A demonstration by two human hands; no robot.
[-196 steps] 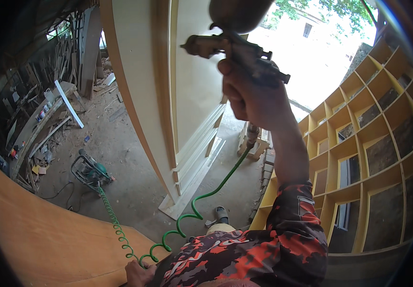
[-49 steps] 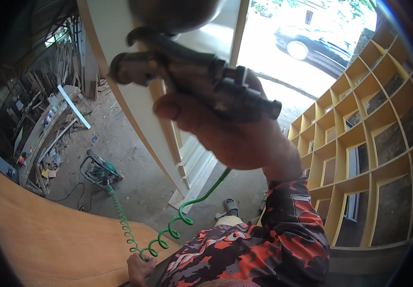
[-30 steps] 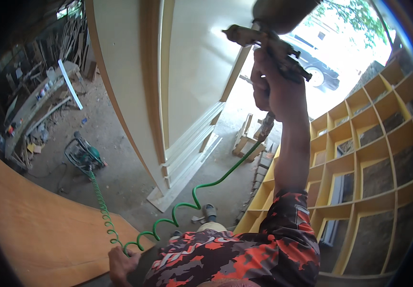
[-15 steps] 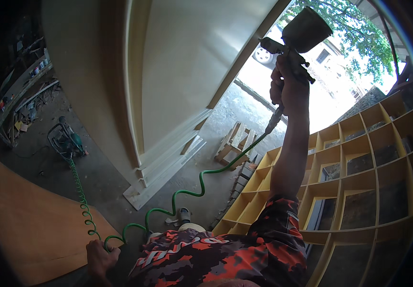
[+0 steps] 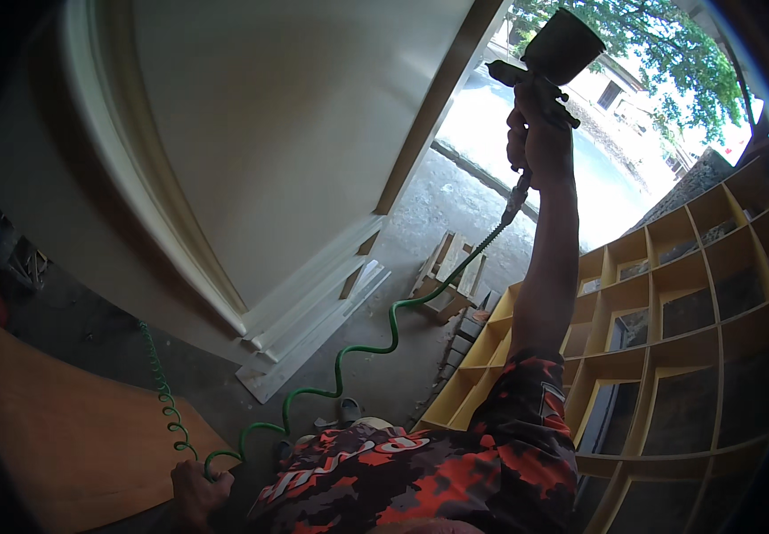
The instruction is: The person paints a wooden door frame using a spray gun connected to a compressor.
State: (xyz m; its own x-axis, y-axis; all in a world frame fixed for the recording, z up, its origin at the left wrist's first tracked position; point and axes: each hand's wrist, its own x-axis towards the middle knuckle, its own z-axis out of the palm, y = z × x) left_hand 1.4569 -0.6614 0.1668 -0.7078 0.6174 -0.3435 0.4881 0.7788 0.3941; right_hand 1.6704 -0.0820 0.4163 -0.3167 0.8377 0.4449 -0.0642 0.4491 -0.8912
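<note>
Our right hand (image 5: pixel 543 147) has its fingers wrapped round a dark, cup-topped spray gun (image 5: pixel 559 55), raised at the far right; our left hand's (image 5: pixel 195 491) fingers close on a springy green hose (image 5: pixel 339 374). Left of the gun, the smooth panel (image 5: pixel 295 133) looks mostly coated pale, its edge strip (image 5: pixel 424 125) brown; what remains we cannot tell. Gridded yellow shelves (image 5: pixel 669 343) stand nearer, at right.

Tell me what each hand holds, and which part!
Right hand: the dark cup-topped metal spray gun, by its handle. Left hand: the coiled green hose, between its two visible stretches.
</note>
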